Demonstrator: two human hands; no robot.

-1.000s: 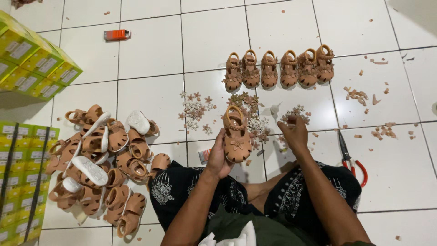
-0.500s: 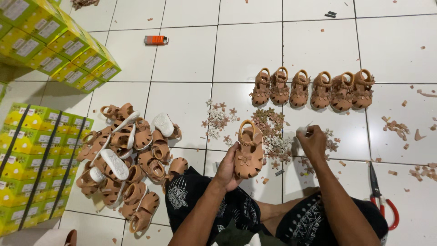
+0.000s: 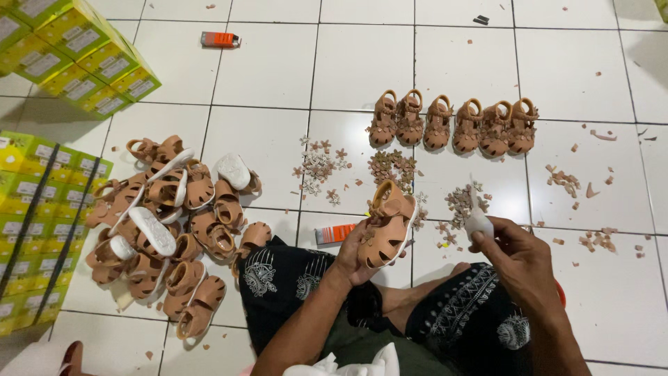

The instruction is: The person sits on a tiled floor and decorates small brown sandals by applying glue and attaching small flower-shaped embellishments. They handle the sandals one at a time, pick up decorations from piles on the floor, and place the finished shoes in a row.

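My left hand (image 3: 351,255) grips a small tan sandal (image 3: 387,224) by its heel, toe pointing away over the tiled floor. My right hand (image 3: 516,259) pinches a small white piece (image 3: 478,221) between thumb and fingers, just right of the sandal. Small flower-shaped tan cutouts (image 3: 392,167) lie scattered on the tiles beyond both hands. A row of several finished tan sandals (image 3: 452,125) stands farther out. My crossed legs in black patterned cloth (image 3: 459,313) fill the bottom of the view.
A heap of tan sandals with white soles (image 3: 167,223) lies at my left. Stacks of yellow-green boxes (image 3: 83,63) sit at far left. An orange lighter (image 3: 220,40) lies at the top, another orange object (image 3: 334,234) near my left knee. Tan scraps (image 3: 567,181) dot the right.
The view has tilted and shifted, so things sit farther right and lower. My right hand has lifted from the cutouts on the floor with a white piece in its fingers. The sandal stays in my left hand.
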